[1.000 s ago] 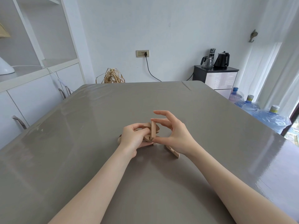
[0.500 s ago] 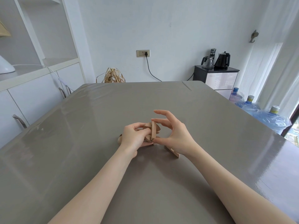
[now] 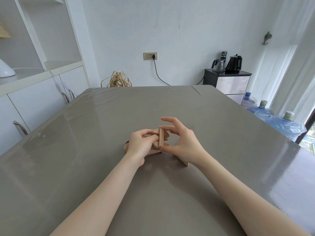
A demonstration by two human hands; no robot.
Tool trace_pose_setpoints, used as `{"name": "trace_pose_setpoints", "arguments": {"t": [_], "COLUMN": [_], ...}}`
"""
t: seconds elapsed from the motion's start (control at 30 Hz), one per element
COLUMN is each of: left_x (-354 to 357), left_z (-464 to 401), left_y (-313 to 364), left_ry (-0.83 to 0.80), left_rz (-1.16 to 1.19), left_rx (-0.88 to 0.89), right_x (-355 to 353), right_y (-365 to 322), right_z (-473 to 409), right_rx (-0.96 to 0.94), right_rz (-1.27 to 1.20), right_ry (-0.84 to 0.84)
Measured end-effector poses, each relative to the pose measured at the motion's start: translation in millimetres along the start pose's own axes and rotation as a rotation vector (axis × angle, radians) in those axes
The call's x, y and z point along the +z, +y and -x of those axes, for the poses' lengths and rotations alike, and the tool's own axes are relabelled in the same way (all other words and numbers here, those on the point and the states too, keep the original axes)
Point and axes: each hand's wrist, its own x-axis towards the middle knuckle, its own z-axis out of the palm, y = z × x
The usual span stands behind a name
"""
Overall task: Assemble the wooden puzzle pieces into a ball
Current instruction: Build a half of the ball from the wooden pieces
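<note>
While both hands are steadying it, we are seating an upright flat wooden piece [image 3: 160, 138] into the half-built light wooden puzzle cluster [image 3: 158, 139].
Our left hand [image 3: 141, 144] is gripping the cluster; our right hand [image 3: 183, 143] is pinching the piece top and bottom, needing a straight push next.

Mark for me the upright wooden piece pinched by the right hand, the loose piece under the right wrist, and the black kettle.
upright wooden piece [image 3: 160, 139]: head view, middle of its flat edge.
loose piece [image 3: 184, 163]: head view, its exposed end by the wrist.
black kettle [image 3: 234, 63]: head view, its body.

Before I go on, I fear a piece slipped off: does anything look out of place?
Nothing stands out. Both hands hold the half-built ball; two loose pieces lie on the table.
</note>
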Motion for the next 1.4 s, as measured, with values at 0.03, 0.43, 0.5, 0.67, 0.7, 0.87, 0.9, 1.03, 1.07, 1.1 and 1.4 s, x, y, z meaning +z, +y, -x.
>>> {"name": "trace_pose_setpoints", "arguments": {"t": [0.03, 0.43, 0.5, 0.67, 0.7, 0.87, 0.9, 1.03, 1.07, 1.1, 1.4], "left_x": [0.2, -1.2, -1.3, -0.3, -0.5, -1.5, -1.5, -2.9, -3.9, -5.5, -18.2], "left_z": [-0.2, -0.7, -0.6, 0.4, 0.5, -1.5, -2.1, -2.4, -2.8, -3.4, -6.4], "left_y": [0.1, 1.2, 1.1, 4.7, 5.3, 2.4, 1.7, 1.9, 2.6, 3.6, 14.7], "left_ry": [-0.003, -0.047, -0.047, -0.062, -0.076, -0.083, -0.074, -0.081, -0.092, -0.106, -0.228], "left_rz": [0.004, 0.005, 0.003, 0.028, 0.024, 0.006, 0.0, -0.023, -0.028, -0.031, 0.005], "left_rx": [-0.002, -0.001, 0.0, -0.024, -0.031, -0.01, -0.005, -0.008, -0.015, -0.026, -0.176], "right_x": [0.1, 0.3, 1.2, 1.4, 1.1, 0.8, 1.0, 1.4, 1.5, 1.4, -9.5], "right_y": [0.2, 1.6, 2.2, 4.3, 4.5, 5.2, 5.4, 5.8, 5.5, 5.0, 3.5], "right_z": [-0.2, -3.2, -3.9, -4.3, -4.3, -4.5, -4.3, -4.4, -4.2, -3.7, -5.2], "right_rx": [0.002, -0.009, -0.008, -0.004, -0.003, -0.002, 0.0, 0.007, 0.008, 0.01, 0.134], "right_rz": [0.003, -0.014, -0.028, -0.06, -0.065, -0.077, -0.08, -0.101, -0.108, -0.116, -0.423], "right_ry": [-0.001, -0.016, -0.009, -0.004, -0.005, -0.01, -0.011, -0.015, -0.018, -0.024, -0.113]}}
